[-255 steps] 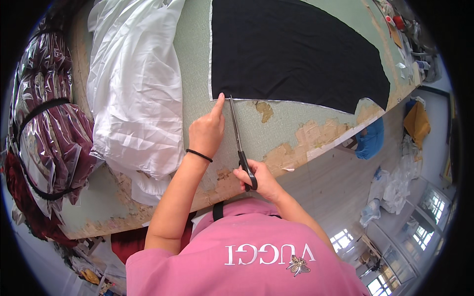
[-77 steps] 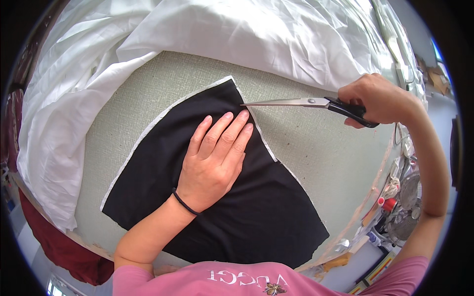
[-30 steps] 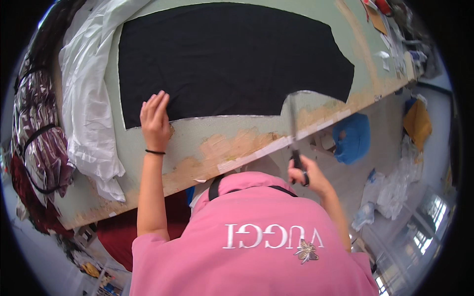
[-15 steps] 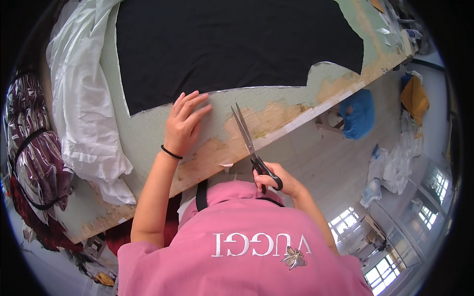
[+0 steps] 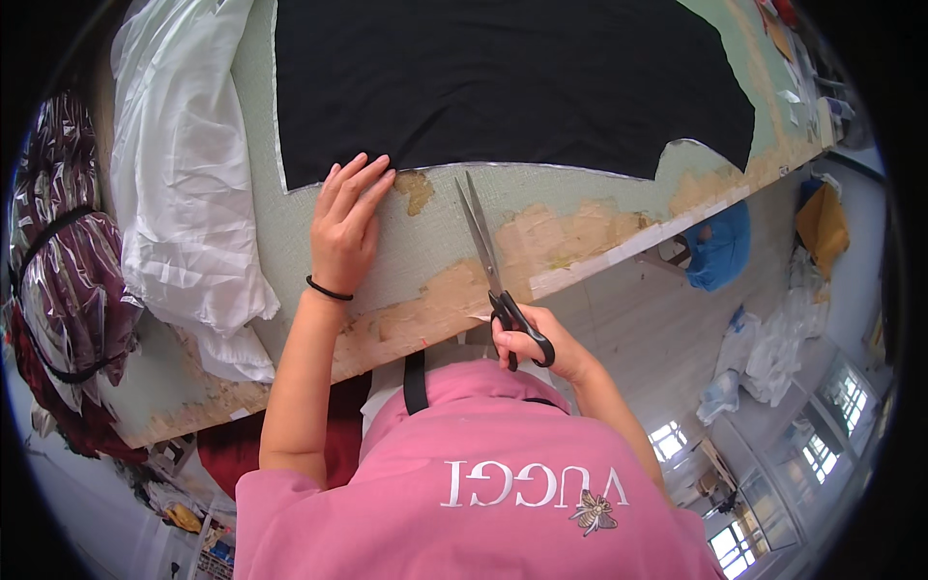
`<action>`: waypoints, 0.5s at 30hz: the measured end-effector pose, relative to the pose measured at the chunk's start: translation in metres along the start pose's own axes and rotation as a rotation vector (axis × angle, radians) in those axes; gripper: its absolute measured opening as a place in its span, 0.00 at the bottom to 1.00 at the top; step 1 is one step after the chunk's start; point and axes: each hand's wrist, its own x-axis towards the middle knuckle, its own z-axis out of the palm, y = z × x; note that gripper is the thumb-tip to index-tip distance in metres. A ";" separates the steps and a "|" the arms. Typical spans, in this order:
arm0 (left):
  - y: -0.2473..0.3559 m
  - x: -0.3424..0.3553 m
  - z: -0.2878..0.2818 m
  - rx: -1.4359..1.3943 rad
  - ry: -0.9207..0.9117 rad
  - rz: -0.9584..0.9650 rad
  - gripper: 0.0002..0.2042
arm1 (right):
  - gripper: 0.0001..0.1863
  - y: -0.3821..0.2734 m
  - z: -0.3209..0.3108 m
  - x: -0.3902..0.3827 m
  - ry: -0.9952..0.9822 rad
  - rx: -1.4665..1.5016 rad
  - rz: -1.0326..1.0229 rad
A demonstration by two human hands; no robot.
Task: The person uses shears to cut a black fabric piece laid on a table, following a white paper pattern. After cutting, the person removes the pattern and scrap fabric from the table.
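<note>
A large black cloth [image 5: 503, 87] lies flat on a pale green worktable [image 5: 435, 227], with a thin white line along its edge. My left hand [image 5: 346, 220], a black band round its wrist, rests palm down with fingers stretched, the fingertips on the near edge of the cloth. In my right hand [image 5: 541, 346], by the table's front edge, is a pair of scissors [image 5: 485, 242] with black handles. Its blades are slightly apart and point away from me, their tips just short of the cloth.
White fabric [image 5: 188, 184] is heaped left of the cloth. Further left hangs a shiny maroon bundle [image 5: 77, 280] tied with black bands. A blue-covered stool [image 5: 717, 246] and white plastic bags [image 5: 773, 333] stand beyond the table's front edge. Its near border is worn to brown [image 5: 570, 232].
The view has shifted, so the cloth sits further up and right. My left fingertips now reach a little onto its edge. The scissors stay in my right hand, tips nearer the cloth.
</note>
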 end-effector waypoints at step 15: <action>0.016 0.020 0.013 -0.121 -0.095 0.098 0.24 | 0.13 -0.002 0.008 0.015 0.006 -0.005 -0.053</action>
